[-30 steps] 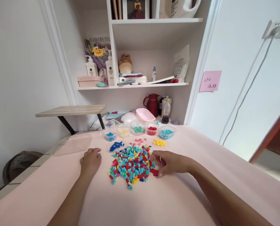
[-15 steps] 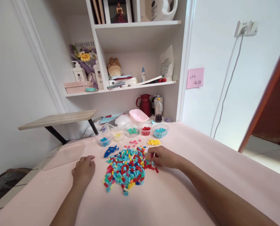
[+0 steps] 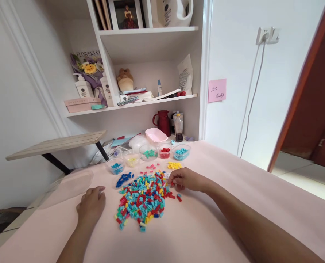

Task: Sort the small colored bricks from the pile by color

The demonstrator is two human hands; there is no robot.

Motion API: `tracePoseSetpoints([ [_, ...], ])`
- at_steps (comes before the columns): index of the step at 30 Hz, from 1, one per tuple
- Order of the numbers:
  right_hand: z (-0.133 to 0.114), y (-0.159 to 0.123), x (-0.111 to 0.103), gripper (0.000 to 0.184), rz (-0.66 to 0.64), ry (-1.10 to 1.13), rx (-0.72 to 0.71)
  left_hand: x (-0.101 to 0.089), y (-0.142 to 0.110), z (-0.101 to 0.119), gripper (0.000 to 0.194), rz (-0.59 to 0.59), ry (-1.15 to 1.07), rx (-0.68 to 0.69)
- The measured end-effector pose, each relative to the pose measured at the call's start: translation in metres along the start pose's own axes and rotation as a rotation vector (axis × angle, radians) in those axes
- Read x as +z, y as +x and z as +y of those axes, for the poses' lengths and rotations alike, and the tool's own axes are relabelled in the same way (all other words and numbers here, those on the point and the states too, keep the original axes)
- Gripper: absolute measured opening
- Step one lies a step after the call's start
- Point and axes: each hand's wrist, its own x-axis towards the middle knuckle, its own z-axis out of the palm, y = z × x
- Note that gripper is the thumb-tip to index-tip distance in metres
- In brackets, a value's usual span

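White shelves (image 3: 148, 30) fill the back of what I watch through the head camera, and below them spreads a pink-covered bench (image 3: 233, 175). Over on the left I have a wooden stand (image 3: 58, 144) with black legs. Mid-bench lies the big pile of mixed bricks (image 3: 143, 199), mostly light blue and red. My right hand (image 3: 185, 179) is at the pile's right edge, fingers bent inward; there is red at their tips, but I cannot tell whether they pinch a brick. My left hand (image 3: 91, 202) rests on the bench, left of the pile and apart from it, fingers loosely curled with the thumb slightly away. Behind the pile I see a row of clear tubs (image 3: 189, 151) of sorted bricks, then small yellow bricks (image 3: 174, 166) grouped in front of them. Smallest, a single red brick (image 3: 179, 197) lies just right of the pile.
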Motion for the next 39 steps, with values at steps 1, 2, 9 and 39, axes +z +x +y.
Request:
tracePoseSetpoints([
  [1,0.0,0.0,0.0,0.022,-0.002,0.007,0.002,0.0,0.0,0.0,0.038,-0.003,0.005,-0.001],
  [2,0.001,0.0,0.0,0.022,-0.003,0.012,0.005,0.0,0.0,0.0,0.039,-0.005,0.008,-0.002],
  [9,0.002,0.001,-0.001,0.025,-0.001,0.046,0.03,-0.001,0.0,-0.001,0.04,-0.008,0.024,0.008],
  [39,0.01,-0.007,-0.022,0.033,-0.245,-0.295,0.034,-0.003,0.001,0.002,0.04,-0.01,0.03,-0.001],
])
